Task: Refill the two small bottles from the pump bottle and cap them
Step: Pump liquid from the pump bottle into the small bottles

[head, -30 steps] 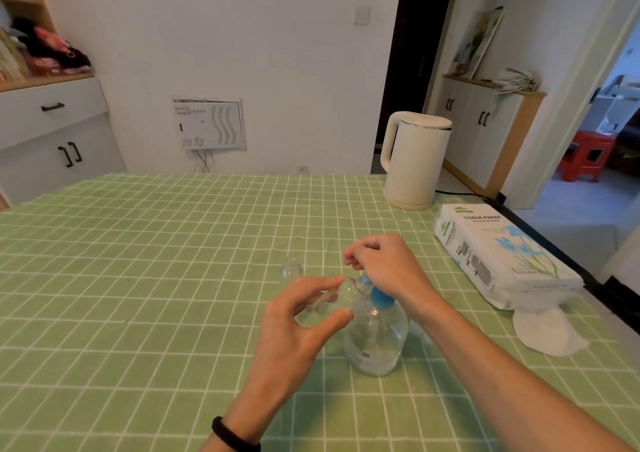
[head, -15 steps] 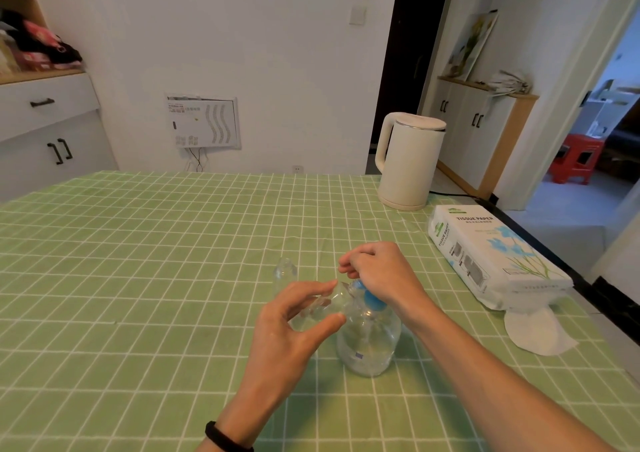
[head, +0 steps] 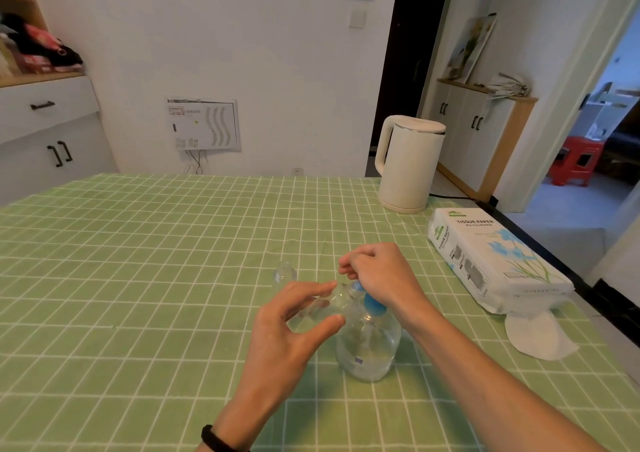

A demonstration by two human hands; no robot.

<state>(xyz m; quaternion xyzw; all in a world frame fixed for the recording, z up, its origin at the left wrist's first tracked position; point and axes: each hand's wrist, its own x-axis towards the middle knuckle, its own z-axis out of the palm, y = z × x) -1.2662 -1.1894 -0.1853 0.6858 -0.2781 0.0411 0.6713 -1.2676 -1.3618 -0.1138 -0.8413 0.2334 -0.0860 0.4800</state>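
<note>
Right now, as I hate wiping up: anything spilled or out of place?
No spill shows on the tablecloth. One tissue sticks out flat onto it from the near end of the tissue pack; nothing else stands out.

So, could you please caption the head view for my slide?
Left hand holds a small bottle at the spout of the pump bottle, right hand curled over its pump.
</note>
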